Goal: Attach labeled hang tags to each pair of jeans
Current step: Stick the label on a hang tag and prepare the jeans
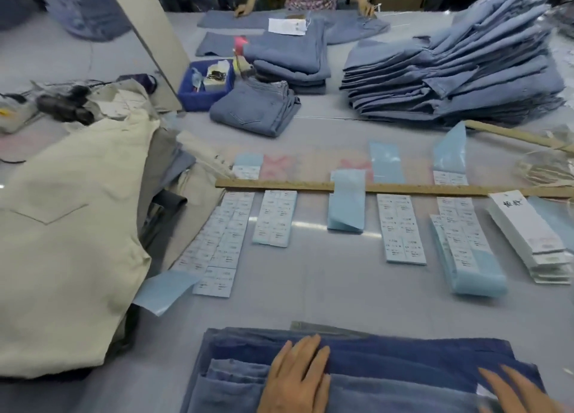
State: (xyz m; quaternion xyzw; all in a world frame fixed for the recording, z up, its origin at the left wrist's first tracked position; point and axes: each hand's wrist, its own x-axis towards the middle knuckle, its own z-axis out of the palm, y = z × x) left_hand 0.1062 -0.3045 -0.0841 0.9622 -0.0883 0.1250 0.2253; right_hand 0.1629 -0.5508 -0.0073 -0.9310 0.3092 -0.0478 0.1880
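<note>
**Inspector:** Where the near edge of the table [326,297] meets the view, the left hand [296,378] lies flat on a stack of dark blue jeans [403,355], fingers straight and slightly spread, holding nothing.

**Clerk:** And the right hand [515,391]?

**Inspector:** It rests on the same stack at the lower right corner, fingers extended and pressing the cloth. It is partly cut off by the frame and blurred; no grip is visible.

**Clerk:** Where are the tags?

**Inspector:** Beyond the stack, mid-table. Strips of printed label sheets [400,229] lie in rows, their upper ends tucked under a long wooden ruler [403,188]. Plain light blue backing strips [346,204] lie among them. A fanned pile of white hang tags [528,235] sits at the right, just beside the label sheets. The print is too small to read.

**Clerk:** Other stock?

**Inspector:** A beige garment [68,226] is heaped at the left. Further back stand a tall stack of light blue jeans [459,71], a single folded pair [254,111], and a blue plastic bin [205,85] of small items. A second person stands at the far side, both hands on jeans spread flat there.
</note>
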